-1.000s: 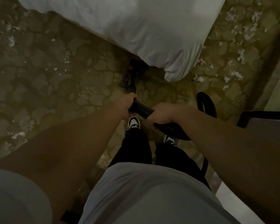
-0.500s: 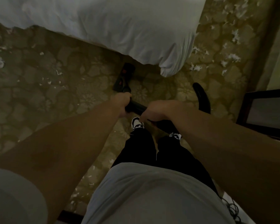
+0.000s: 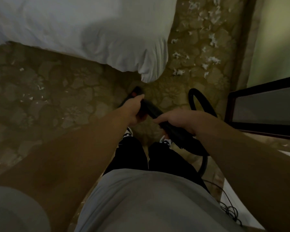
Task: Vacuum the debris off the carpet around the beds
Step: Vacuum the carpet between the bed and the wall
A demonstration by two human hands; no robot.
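Observation:
Both hands hold the black vacuum wand (image 3: 152, 110) in front of me. My left hand (image 3: 134, 110) grips its forward part and my right hand (image 3: 176, 121) grips farther back, where the ribbed hose begins. The vacuum head (image 3: 134, 94), black with a red mark, lies on the patterned carpet (image 3: 70, 104) just below the corner of the white bed (image 3: 94, 30). White debris scraps (image 3: 209, 59) litter the carpet strip to the right of the bed. Smaller bits (image 3: 40, 87) lie on the left.
The black hose (image 3: 197, 101) loops on the carpet to my right. A dark-framed panel (image 3: 264, 108) stands at the right edge beside a pale wall (image 3: 274, 39). A thin cord (image 3: 228, 208) trails at lower right. My feet stand right behind the wand.
The vacuum head has been pulled back toward me from under the bed's corner. My view has shifted right, so more of the debris strip and the framed panel now shows.

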